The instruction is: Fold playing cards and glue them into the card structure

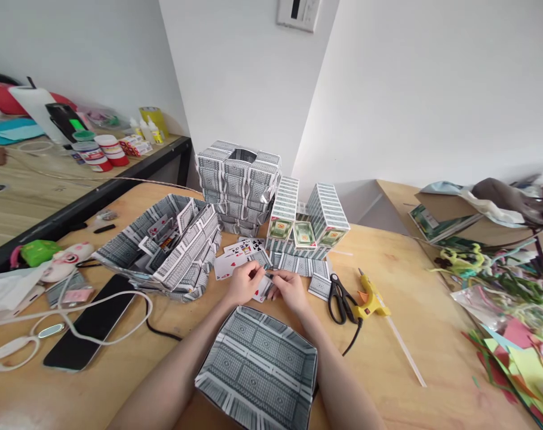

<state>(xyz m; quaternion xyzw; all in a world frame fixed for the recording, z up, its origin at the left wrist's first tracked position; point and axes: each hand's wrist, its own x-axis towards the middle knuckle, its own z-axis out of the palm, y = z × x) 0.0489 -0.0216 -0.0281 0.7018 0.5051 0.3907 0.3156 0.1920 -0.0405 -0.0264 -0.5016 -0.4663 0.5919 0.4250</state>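
Note:
My left hand (245,283) and my right hand (291,289) are close together at the middle of the table, fingers pinched on a playing card (262,289) between them. Part of the card is hidden by the fingers. Loose playing cards (226,265) lie face up just beyond my left hand. A row of cards (298,264) lies back side up past my right hand. Between my forearms sits a shallow tray made of patterned cards (257,364). Beside my right hand are black-handled scissors (340,298) and a yellow glue gun (370,301).
A card-made basket (172,272) holding folded pieces stands at left. Behind are a tall card-built box (238,185) and stacked card packs (327,215). A phone (92,322) with a white cable (148,313) lies at left. Coloured paper scraps (517,364) cover the right edge.

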